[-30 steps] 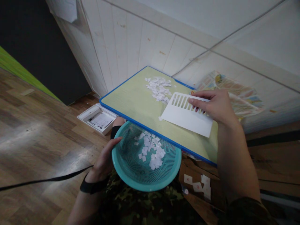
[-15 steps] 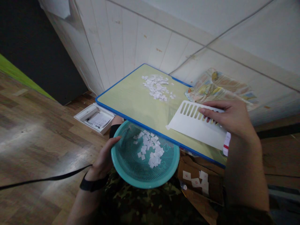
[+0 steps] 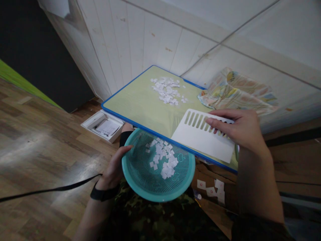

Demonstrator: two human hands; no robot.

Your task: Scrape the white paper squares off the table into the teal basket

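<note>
My left hand (image 3: 114, 167) grips the left rim of a turquoise mesh basket (image 3: 158, 196), its thumb over the edge. Small white paper squares (image 3: 168, 164) lie inside, in a loose heap. The basket is held just under the near blue edge of a yellow-green tabletop (image 3: 132, 100). Between thumb and fingers my right hand (image 3: 242, 129) holds a flat white slotted scraper (image 3: 200, 140), slanted, its long lower edge along the table's near edge. Farther back on the tabletop a spread of white paper squares (image 3: 167, 90) lies apart from the scraper.
A patterned cloth (image 3: 238, 90) is bunched at the table's far right, against the white panelled wall (image 3: 135, 36). On the floor at left sits an open white box (image 3: 101, 126). Printed paper squares (image 3: 212, 191) lie on brown cardboard (image 3: 213, 211) at lower right.
My right hand has drawn the scraper left and to the table's near edge. A white scrap at its left corner is no longer visible. My left hand still holds the basket.
</note>
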